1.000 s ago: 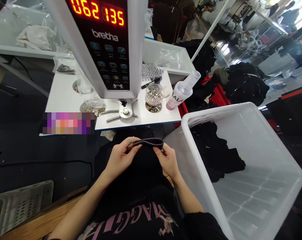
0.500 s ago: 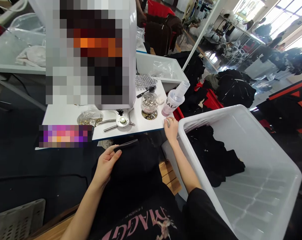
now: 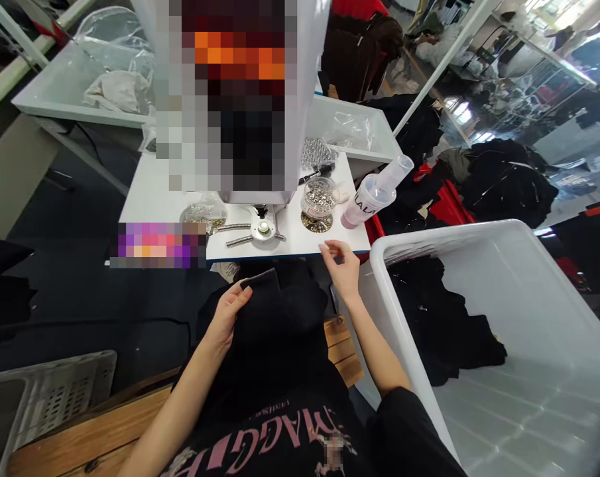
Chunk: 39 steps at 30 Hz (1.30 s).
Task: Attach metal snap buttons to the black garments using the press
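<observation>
My left hand pinches the edge of a folded piece of black fabric between thumb and fingers, over my lap. My right hand is raised at the front edge of the white table. Its fingers are curled in toward the thumb; whatever may be between the tips is too small to make out. Close beyond it stand a clear round tub of small metal parts and brassy pieces in a round recess. A machine with a round lit spot and coiled metal arms faces me.
A plastic cup stands at the table's right corner, with a black marker behind the tub. A bag of brassy parts lies left of the machine. A large white bin with black garments is at my right.
My right hand has drawn back from the tabletop beside the cup, and its fingers have curled in. The fabric in my left hand has turned upward. The view has shifted left.
</observation>
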Motion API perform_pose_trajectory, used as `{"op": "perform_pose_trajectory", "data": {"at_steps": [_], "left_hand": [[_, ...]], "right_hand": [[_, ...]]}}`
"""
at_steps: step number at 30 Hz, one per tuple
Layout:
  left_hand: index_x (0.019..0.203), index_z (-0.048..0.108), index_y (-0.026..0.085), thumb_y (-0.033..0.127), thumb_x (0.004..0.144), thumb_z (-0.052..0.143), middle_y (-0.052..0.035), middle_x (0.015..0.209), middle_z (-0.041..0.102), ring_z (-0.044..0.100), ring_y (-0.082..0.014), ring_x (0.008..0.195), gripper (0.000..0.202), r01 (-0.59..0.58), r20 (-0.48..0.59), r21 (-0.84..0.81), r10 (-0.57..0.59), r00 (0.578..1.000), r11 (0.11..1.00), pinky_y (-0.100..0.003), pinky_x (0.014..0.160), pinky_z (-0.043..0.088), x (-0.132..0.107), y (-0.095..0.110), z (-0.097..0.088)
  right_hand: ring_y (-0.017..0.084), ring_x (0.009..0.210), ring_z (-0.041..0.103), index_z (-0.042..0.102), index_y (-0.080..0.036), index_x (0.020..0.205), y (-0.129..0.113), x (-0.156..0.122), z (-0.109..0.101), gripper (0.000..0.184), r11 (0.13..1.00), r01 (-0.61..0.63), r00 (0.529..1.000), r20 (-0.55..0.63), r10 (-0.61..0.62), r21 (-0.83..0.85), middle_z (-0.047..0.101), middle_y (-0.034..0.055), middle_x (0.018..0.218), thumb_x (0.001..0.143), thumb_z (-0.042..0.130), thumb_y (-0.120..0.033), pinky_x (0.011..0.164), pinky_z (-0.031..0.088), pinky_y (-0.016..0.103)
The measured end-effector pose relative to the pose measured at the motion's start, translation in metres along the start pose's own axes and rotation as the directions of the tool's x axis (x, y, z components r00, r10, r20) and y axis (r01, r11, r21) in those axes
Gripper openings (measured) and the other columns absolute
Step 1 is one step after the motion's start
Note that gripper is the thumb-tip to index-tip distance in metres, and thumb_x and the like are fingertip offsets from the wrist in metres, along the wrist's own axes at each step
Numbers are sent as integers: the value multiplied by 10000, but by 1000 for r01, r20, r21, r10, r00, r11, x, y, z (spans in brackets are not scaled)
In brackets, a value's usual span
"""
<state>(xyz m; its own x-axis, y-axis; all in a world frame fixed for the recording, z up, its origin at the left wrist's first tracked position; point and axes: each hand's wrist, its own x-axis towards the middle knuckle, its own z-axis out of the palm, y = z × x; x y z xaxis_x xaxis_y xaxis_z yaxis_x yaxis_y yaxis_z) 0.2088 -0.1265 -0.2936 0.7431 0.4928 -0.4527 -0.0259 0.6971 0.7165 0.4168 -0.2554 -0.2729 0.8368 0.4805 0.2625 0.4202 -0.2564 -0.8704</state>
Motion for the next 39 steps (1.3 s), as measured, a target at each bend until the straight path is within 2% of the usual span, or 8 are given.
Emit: {"op": "perform_pose_trajectory", "data": {"at_steps": [4, 7, 11, 18, 26, 32, 37, 39], "left_hand": [[965, 595, 167, 372, 654, 778, -68, 847, 717, 690, -246, 800, 416, -18, -13, -21, 18, 1000, 1000, -312, 678, 558, -1, -4, 2], [953, 598, 169, 350, 654, 777, -60, 842, 717, 689, -244, 830, 393, -38, -20, -48, 38, 999, 998, -317, 715, 559, -3, -7, 5], [928, 608, 158, 327, 638, 790, -62, 809, 715, 690, -249, 837, 382, -22, -21, -69, 21, 1000, 997, -310, 720, 562, -5, -6, 6], [947, 617, 157, 322, 663, 779, -68, 839, 718, 692, -239, 835, 367, -17, 6, -70, 17, 1000, 997, -319, 756, 561, -5, -3, 6], [973, 632, 159, 308, 661, 784, -67, 850, 720, 691, -250, 844, 378, 2, 19, -88, 0, 1000, 996, -329, 778, 556, 1, -9, -5], [966, 630, 156, 289, 656, 789, -72, 855, 721, 692, -255, 841, 373, 18, 30, -102, -15, 999, 995, -328, 755, 563, 1, -8, -4], [952, 635, 150, 290, 665, 782, -77, 850, 721, 688, -261, 868, 352, 7, 33, -110, -4, 999, 994, -329, 777, 560, 1, -6, -4], [941, 638, 151, 290, 666, 781, -74, 841, 721, 688, -263, 871, 340, 8, 37, -110, -4, 999, 994, -334, 787, 558, 1, -6, -4]], "right_hand": [[149, 829, 626, 677, -215, 935, -61, -30, -3, 158, 969, 232, 931, 268, -246, 85, 676, 42, 893, 860, 567, -300, 792, 516, 292], [151, 870, 634, 686, -226, 956, -79, -35, -5, 163, 934, 335, 880, 312, -358, 127, 679, 46, 917, 881, 543, -246, 817, 523, 300], [147, 864, 639, 681, -219, 972, -81, -32, -4, 166, 902, 403, 840, 330, -431, 152, 683, 50, 916, 885, 541, -215, 814, 532, 301], [146, 875, 641, 678, -208, 968, -80, -30, -2, 164, 881, 450, 812, 343, -472, 145, 684, 55, 915, 891, 533, -198, 825, 535, 291], [144, 865, 641, 670, -173, 960, -77, -31, -6, 158, 830, 534, 755, 352, -554, 161, 682, 73, 910, 870, 549, -127, 790, 543, 283], [142, 846, 644, 661, -189, 963, -77, -30, -2, 152, 842, 515, 793, 282, -540, 161, 679, 58, 890, 868, 556, -134, 789, 552, 285], [142, 851, 645, 663, -184, 957, -78, -33, -3, 148, 844, 500, 767, 354, -535, 194, 681, 62, 894, 874, 547, -141, 791, 553, 285], [140, 848, 646, 662, -188, 955, -78, -34, -3, 146, 852, 488, 778, 347, -524, 191, 681, 59, 892, 875, 547, -146, 790, 553, 284]]}}
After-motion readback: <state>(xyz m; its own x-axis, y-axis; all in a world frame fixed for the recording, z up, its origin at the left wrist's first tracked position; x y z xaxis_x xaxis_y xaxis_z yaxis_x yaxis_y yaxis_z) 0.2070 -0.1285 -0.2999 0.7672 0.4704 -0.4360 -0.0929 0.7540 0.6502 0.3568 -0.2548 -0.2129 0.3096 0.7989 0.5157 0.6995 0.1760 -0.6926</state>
